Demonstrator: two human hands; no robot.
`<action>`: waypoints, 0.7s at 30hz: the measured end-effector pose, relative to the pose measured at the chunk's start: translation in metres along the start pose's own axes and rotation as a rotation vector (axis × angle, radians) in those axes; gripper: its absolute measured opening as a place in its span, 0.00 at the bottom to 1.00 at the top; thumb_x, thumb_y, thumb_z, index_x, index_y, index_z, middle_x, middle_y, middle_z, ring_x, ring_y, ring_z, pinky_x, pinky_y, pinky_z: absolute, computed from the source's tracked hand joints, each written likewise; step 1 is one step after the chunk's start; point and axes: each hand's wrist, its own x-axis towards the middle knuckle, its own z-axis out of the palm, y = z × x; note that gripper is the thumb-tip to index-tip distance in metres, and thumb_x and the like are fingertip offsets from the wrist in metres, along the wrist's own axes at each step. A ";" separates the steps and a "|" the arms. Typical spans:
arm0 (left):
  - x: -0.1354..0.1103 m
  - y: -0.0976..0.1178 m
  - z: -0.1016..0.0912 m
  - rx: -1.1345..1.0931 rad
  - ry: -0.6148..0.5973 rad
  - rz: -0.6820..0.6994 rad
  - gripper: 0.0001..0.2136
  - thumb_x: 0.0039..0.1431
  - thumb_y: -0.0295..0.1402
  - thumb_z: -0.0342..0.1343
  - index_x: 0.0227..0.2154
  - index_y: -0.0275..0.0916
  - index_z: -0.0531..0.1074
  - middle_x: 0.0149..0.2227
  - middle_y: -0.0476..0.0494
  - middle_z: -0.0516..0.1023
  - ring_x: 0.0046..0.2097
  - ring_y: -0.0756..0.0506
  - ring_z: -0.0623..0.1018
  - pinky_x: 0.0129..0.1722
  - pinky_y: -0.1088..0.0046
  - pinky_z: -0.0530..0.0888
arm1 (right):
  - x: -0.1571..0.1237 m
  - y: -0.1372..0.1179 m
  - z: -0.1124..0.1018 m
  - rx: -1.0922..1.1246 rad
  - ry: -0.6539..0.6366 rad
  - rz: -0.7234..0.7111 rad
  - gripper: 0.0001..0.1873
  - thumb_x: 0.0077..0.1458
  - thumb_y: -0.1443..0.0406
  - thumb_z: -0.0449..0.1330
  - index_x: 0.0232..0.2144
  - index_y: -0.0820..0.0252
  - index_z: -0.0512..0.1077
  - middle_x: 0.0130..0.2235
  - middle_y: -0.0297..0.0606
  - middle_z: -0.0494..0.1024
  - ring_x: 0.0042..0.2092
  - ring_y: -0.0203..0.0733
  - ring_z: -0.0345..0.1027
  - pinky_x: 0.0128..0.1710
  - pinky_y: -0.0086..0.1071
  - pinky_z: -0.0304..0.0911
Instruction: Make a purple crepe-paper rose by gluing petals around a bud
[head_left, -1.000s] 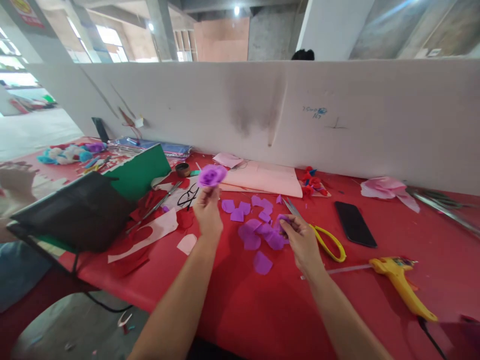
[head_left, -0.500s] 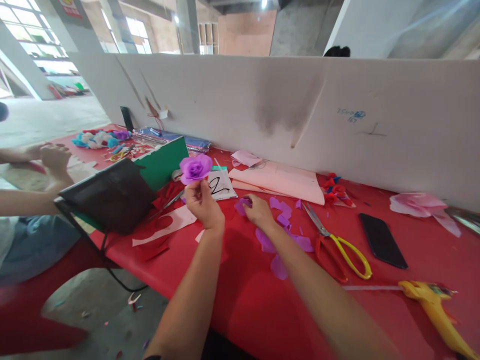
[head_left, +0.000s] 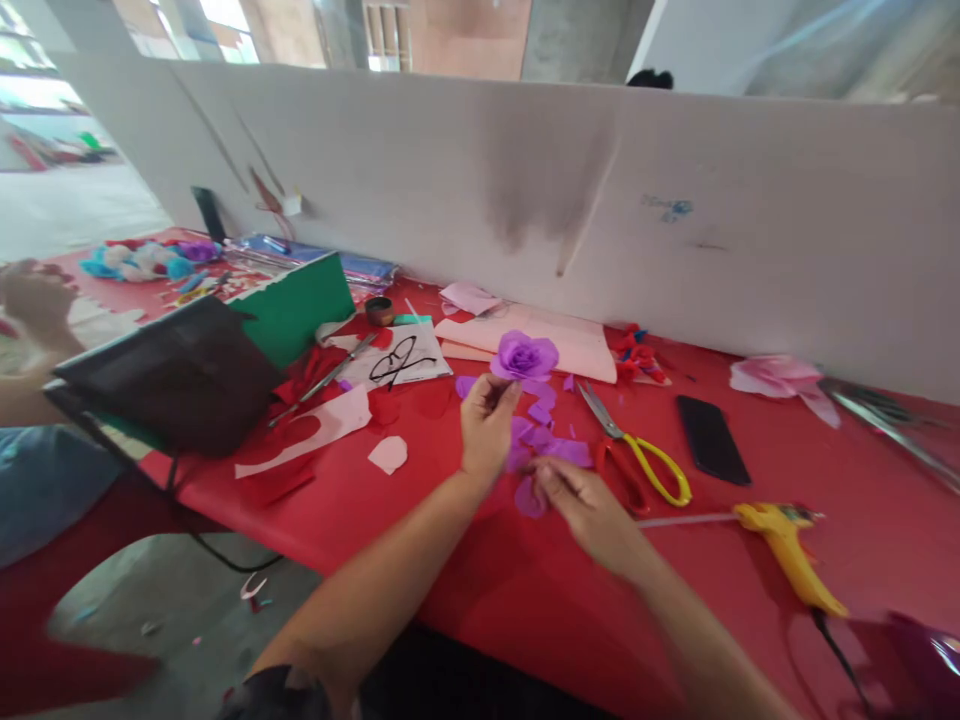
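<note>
My left hand (head_left: 486, 428) is closed round the base of a purple paper flower (head_left: 523, 356) and holds it upright above the red table (head_left: 525, 610). My right hand (head_left: 583, 510) rests low on the table at the loose purple paper petals (head_left: 551, 447), its fingers pinched at one petal (head_left: 528, 497). Yellow-and-red-handled scissors (head_left: 636, 459) lie just right of the petals.
A yellow glue gun (head_left: 789, 553) and a black phone (head_left: 712, 438) lie to the right. Pink paper sheets (head_left: 540, 340), a numbered white card (head_left: 401, 360), red scraps and a black-and-green board (head_left: 187, 365) sit left. Another person's hand (head_left: 34, 300) works far left. A white partition (head_left: 600, 220) backs the table.
The view has shifted. My left hand with the flower has moved right, over the petals. My right hand has drawn back toward me to a petal at the near edge of the heap.
</note>
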 end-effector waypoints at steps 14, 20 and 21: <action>0.021 0.086 -0.103 0.084 0.339 0.253 0.09 0.45 0.23 0.65 0.25 0.36 0.69 0.21 0.55 0.71 0.24 0.54 0.68 0.26 0.79 0.62 | -0.103 0.061 -0.053 -0.292 0.737 0.187 0.17 0.62 0.55 0.48 0.30 0.58 0.69 0.26 0.36 0.73 0.28 0.40 0.68 0.29 0.30 0.63; 0.004 0.082 -0.090 0.004 0.301 0.124 0.10 0.43 0.24 0.66 0.26 0.36 0.69 0.24 0.53 0.73 0.25 0.55 0.68 0.24 0.80 0.61 | -0.097 0.074 -0.067 -0.862 0.628 0.190 0.18 0.57 0.59 0.51 0.43 0.60 0.75 0.48 0.52 0.75 0.53 0.64 0.63 0.47 0.55 0.59; -0.001 0.079 -0.084 -0.011 0.290 0.097 0.10 0.43 0.25 0.66 0.25 0.36 0.69 0.24 0.53 0.72 0.25 0.55 0.68 0.23 0.80 0.61 | -0.097 0.073 -0.069 -0.916 0.626 0.180 0.19 0.56 0.60 0.51 0.45 0.60 0.75 0.50 0.53 0.75 0.55 0.66 0.61 0.47 0.57 0.58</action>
